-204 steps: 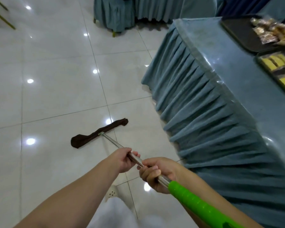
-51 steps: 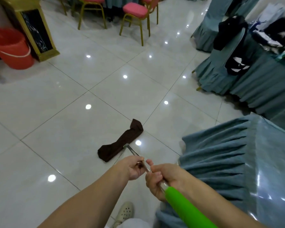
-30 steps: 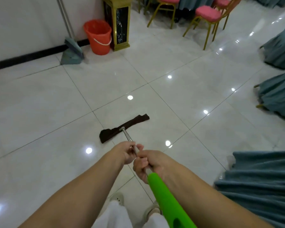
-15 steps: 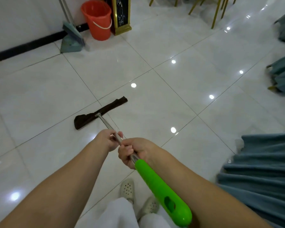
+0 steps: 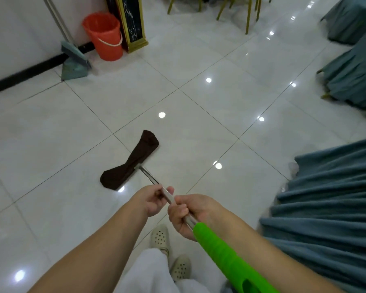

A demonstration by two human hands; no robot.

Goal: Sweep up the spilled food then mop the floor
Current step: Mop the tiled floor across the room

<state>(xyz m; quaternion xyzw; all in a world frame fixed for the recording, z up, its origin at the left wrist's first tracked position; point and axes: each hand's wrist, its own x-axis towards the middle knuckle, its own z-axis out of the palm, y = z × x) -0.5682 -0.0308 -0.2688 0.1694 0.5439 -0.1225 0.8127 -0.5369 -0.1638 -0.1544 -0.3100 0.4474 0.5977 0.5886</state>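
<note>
**Both hands on the shaft, mop cloth flat on the tile**

Both hands hold the mop: the left hand [image 5: 154, 199] curls round the bare metal shaft [image 5: 150, 179], and the right hand [image 5: 188, 214] wraps the same shaft just behind it, right where the green handle sleeve [image 5: 226, 259] begins. The two grips sit almost touching, the left one nearer the mop head. That pairing looks chosen for steering, I judge: the forward hand guides, the rear hand pushes and turns.

Taking the mop head [image 5: 130, 160] as landmark, the brown cloth lies flat on the white tiled floor [image 5: 199, 127], slanted across a grout line, with the shaft meeting it near its middle. Well beyond it, against the wall, stand an orange bucket [image 5: 104, 35] and a teal dustpan [image 5: 74, 64] with a long pole rising from it, parked out of the working area. To the mop head's right hangs a blue pleated bench skirt [image 5: 330, 197]. The person's pale shoes [image 5: 169, 252] stand behind the mop head, under the hands.

No spilled food shows on the tiles in view, so mopping seems to be the step in hand.
</note>
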